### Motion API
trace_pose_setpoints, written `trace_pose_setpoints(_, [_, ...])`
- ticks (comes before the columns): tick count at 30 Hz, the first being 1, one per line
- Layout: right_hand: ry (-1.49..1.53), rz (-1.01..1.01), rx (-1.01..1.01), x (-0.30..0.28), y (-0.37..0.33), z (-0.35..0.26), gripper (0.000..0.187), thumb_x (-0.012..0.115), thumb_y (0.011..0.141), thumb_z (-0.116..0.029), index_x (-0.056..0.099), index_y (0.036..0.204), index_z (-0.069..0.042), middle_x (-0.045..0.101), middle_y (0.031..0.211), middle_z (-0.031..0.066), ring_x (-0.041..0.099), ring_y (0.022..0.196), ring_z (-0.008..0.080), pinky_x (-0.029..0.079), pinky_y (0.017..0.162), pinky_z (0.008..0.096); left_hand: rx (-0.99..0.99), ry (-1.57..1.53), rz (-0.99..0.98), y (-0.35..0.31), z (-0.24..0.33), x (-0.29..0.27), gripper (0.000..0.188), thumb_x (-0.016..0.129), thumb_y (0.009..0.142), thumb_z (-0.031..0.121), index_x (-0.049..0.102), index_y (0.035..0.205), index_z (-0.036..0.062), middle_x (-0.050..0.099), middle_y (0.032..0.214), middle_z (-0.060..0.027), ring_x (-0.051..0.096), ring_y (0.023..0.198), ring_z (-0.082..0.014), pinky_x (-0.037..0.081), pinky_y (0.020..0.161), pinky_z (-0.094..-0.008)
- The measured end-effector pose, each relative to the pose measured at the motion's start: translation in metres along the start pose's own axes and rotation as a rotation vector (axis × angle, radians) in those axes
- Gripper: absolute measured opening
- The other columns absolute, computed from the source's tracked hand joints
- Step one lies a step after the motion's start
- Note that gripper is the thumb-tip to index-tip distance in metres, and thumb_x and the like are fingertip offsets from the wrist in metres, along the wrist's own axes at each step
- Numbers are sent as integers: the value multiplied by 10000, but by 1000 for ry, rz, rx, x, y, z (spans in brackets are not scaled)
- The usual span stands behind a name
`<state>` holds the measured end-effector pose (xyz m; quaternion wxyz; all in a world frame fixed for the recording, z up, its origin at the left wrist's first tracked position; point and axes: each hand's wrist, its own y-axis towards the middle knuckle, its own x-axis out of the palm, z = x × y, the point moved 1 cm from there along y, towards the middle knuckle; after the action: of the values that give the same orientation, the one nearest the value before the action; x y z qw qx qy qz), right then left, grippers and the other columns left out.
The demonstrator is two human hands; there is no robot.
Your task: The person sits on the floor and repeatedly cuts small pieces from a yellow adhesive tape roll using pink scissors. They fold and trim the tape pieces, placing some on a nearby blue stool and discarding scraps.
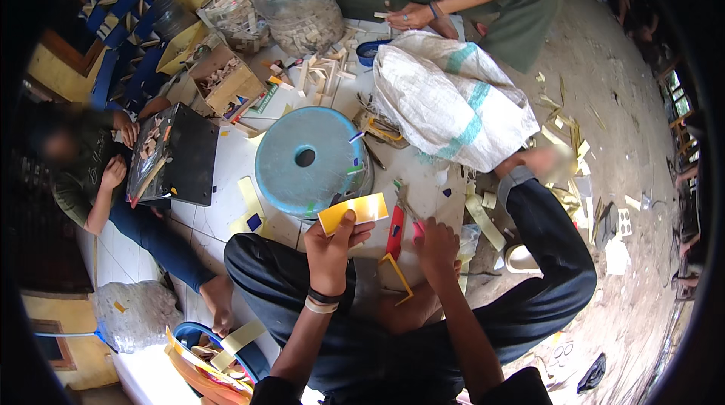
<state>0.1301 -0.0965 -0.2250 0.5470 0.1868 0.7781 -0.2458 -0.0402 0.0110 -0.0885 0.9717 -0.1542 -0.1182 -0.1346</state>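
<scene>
At the near edge of the drum (287,142), the left hand (331,252) pinches a yellow strip (368,210); to its right, the right hand (438,252) grips scissors (418,230). Apparently a holding step; any next move calls for steadiness.

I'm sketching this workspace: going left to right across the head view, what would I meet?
Black rectangular box, glossy yellow rectangular strip in the left hand, bare right hand, cream slipper-like object, thin white sheet.
</scene>
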Motion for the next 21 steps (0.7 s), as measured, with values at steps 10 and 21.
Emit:
trace_pose_setpoints(10, [535,-284,69,-68,-14,14,293,678,901,-132,567,1150,-24,720,964,158,721,935,300,560,834,407,112,108,54,0,18,4,141,771,931,135,771,914,-5,689,734,-4,585,594,-61,443,549,-218])
trace_pose_setpoints(21, [1438,-523,-242,-111,-40,-31,525,841,825,-40,515,1235,-67,648,1107,35,658,1011,141,528,884,297,136,86,-47,-1,32,20,160,768,934,136,765,1001,-10,750,881,-61,685,760,-106,554,716,-273])
